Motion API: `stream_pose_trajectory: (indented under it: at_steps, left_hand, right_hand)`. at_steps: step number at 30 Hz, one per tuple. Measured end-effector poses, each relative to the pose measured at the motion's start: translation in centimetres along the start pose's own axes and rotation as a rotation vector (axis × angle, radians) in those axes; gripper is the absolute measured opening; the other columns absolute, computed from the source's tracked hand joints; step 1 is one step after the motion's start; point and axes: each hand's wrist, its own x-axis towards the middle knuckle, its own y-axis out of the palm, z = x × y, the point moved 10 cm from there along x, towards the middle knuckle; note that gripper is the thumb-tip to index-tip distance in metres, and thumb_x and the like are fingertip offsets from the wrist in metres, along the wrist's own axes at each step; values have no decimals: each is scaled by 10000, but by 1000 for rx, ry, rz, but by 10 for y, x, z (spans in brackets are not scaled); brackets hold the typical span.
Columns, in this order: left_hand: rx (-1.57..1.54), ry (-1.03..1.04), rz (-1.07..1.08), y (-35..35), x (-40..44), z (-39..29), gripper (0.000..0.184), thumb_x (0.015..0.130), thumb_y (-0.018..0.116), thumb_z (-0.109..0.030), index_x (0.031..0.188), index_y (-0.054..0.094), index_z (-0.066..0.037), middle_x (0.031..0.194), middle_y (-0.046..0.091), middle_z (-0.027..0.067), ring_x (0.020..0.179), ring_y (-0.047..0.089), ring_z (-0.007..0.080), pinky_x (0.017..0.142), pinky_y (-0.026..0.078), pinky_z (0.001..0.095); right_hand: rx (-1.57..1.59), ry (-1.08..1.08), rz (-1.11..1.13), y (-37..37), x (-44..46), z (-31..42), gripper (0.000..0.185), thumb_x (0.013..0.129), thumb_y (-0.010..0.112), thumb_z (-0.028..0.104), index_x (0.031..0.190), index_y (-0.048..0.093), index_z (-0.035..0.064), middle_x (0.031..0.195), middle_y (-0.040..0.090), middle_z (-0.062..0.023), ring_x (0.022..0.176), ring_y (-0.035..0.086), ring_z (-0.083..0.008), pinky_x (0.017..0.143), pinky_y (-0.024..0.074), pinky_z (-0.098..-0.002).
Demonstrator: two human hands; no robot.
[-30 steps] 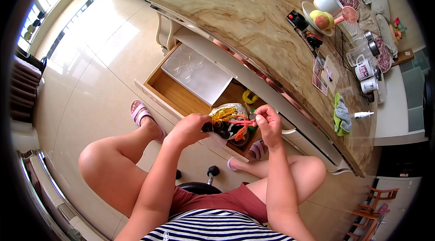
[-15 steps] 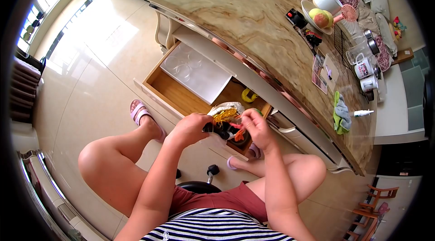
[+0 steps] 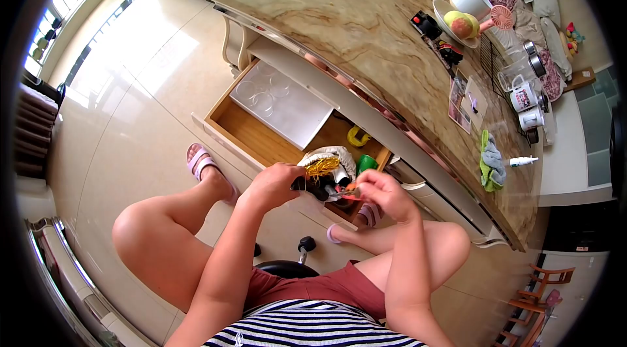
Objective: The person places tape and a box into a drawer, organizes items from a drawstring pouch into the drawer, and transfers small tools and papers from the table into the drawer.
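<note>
My left hand (image 3: pixel 277 185) grips the edge of a white bag (image 3: pixel 336 153) above the front of an open wooden drawer (image 3: pixel 245 135). Yellow strands (image 3: pixel 322 166) and dark items show in the bag's mouth. My right hand (image 3: pixel 384 193) is closed at the bag's right side, with its fingertips on a reddish-orange strand (image 3: pixel 351 191). A green roll (image 3: pixel 366 163) lies just behind that hand, and a yellow ring-shaped item (image 3: pixel 358 137) sits farther back in the drawer. The drawer's left part holds a white tray (image 3: pixel 282 104) with clear rings.
The marble tabletop (image 3: pixel 339 14) spans the upper middle. On it are a fruit bowl (image 3: pixel 457 24), mugs (image 3: pixel 524 96), a cloth (image 3: pixel 492 163) and a small white bottle (image 3: pixel 522 161). My knees flank the drawer, and a chair base (image 3: pixel 305 244) is below.
My right hand first moved left over the bag, then down and right. The reddish strands shifted lower, and the green roll came into fuller view. My left hand stayed in place.
</note>
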Motion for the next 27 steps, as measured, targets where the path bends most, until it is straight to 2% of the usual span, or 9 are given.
stream_pose_trajectory:
  at_steps: [2, 5, 6, 11, 13, 17, 22, 27]
  left_hand:
    - [-7, 1, -2, 0, 0, 0, 349, 686, 728, -95, 1024, 642, -92, 899, 651, 148, 902, 617, 334, 773, 494, 425]
    - [15, 10, -10, 0, 0, -2, 346, 690, 728, -96, 1025, 642, -93, 900, 650, 148, 903, 615, 333, 771, 493, 427]
    - [31, 12, -12, 0, 0, -3, 349, 690, 730, -100, 1028, 642, -97, 906, 651, 143, 907, 615, 331, 775, 495, 426]
    - [138, -14, 2, 1, 0, -19, 359, 691, 733, -108, 1038, 639, -110, 950, 657, 110, 946, 607, 313, 798, 501, 416]
    - [130, -24, 73, 9, 0, -26, 358, 716, 699, -103, 1067, 626, -85, 1020, 639, 100, 1040, 562, 291, 876, 476, 402]
    - [121, 55, -11, 15, 3, -28, 382, 716, 703, -109, 1088, 625, -71, 1058, 636, 95, 1058, 551, 294, 897, 469, 393]
    - [128, 108, -106, -1, -1, -35, 474, 707, 741, -164, 1152, 619, -52, 1143, 625, 75, 1085, 526, 285, 938, 447, 375]
    - [111, 134, -141, -9, -2, -42, 475, 709, 763, -255, 1128, 649, -65, 1201, 612, 43, 1142, 488, 271, 960, 418, 384]
  right_hand:
    - [206, -123, -22, -12, -6, 14, 86, 938, 533, 138, 911, 544, 57, 721, 482, 41, 615, 404, -42, 562, 331, -187]
    - [397, -243, -29, -23, -6, 23, 177, 927, 567, 214, 898, 524, 44, 708, 473, -4, 637, 395, -81, 580, 324, -206]
    - [406, -269, -16, -23, -5, 26, 186, 935, 553, 219, 899, 512, 41, 706, 467, -24, 637, 390, -111, 596, 329, -230]
    - [516, -346, -29, -16, 0, 35, 176, 949, 537, 213, 913, 505, 43, 703, 457, -29, 635, 396, -133, 638, 339, -255]
    - [621, -420, 0, -15, 0, 44, 173, 954, 536, 213, 915, 511, 46, 692, 447, -29, 629, 399, -133, 639, 336, -254]
    - [742, -521, 38, -18, -4, 61, 157, 947, 553, 216, 921, 523, 63, 685, 433, -7, 610, 407, -121, 638, 343, -274]
    - [855, -576, 100, -21, -9, 71, 130, 946, 554, 214, 943, 522, 88, 680, 415, 12, 624, 423, -116, 794, 389, -341]
    - [879, -601, 138, -9, -15, 88, 133, 954, 542, 222, 946, 531, 89, 675, 418, 10, 619, 421, -117, 761, 375, -328]
